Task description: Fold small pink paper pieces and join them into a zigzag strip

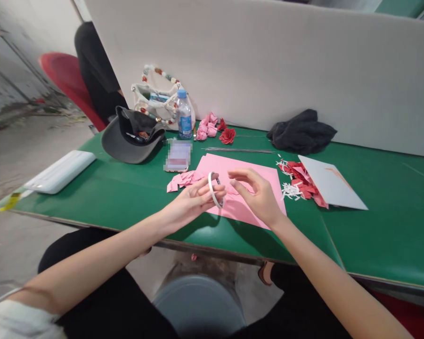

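Note:
A thin white ring, which looks like a narrow roll of tape [210, 188], stands on edge in my left hand [198, 197], with the fingers passing through it. Just to its right is my right hand [257, 192], fingers curved and thumb apart, with nothing visible in them. Both hands are above pink paper sheets [247, 217] on the green table [134, 202]. Folded pink paper pieces [185, 180] lie beside the sheets, behind my left hand.
Along the back are a cap [127, 141], a bottle [184, 117], a beaded bag [151, 94], a phone [178, 155], paper flowers [228, 136] and black cloth [302, 132]. Red scraps [305, 188] and a white board [332, 183] lie right. A grey bucket [199, 301] stands below.

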`<move>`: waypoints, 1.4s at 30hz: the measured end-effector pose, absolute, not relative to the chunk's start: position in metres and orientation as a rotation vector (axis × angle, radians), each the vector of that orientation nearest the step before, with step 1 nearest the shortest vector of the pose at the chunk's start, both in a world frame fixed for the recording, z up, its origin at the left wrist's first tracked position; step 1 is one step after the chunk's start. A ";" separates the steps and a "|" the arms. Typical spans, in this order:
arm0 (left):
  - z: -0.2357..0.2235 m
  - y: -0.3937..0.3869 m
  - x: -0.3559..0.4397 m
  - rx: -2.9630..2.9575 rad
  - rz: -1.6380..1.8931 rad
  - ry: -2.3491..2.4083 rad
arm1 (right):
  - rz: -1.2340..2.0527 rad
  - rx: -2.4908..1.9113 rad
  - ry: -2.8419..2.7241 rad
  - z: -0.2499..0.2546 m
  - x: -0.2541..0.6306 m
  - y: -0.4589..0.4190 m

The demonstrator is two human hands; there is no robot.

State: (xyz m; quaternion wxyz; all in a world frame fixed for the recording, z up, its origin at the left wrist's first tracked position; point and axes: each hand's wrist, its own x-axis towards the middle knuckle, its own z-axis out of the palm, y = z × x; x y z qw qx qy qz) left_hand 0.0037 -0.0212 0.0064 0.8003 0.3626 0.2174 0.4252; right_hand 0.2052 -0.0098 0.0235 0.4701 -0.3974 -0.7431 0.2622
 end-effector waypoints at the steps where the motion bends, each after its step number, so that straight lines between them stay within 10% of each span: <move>1: 0.007 -0.020 0.003 0.750 0.936 0.462 | 0.574 -0.952 -1.853 0.025 0.204 -0.012; 26: 0.009 -0.016 0.000 0.593 0.799 0.408 | -0.052 -0.621 -2.484 0.033 0.204 -0.025; 37: 0.010 -0.016 0.001 0.479 0.916 0.445 | 0.483 -0.910 -2.130 0.032 0.197 -0.029; 42: 0.008 -0.015 0.001 0.563 0.928 0.501 | 0.215 -0.919 -2.215 0.029 0.201 -0.022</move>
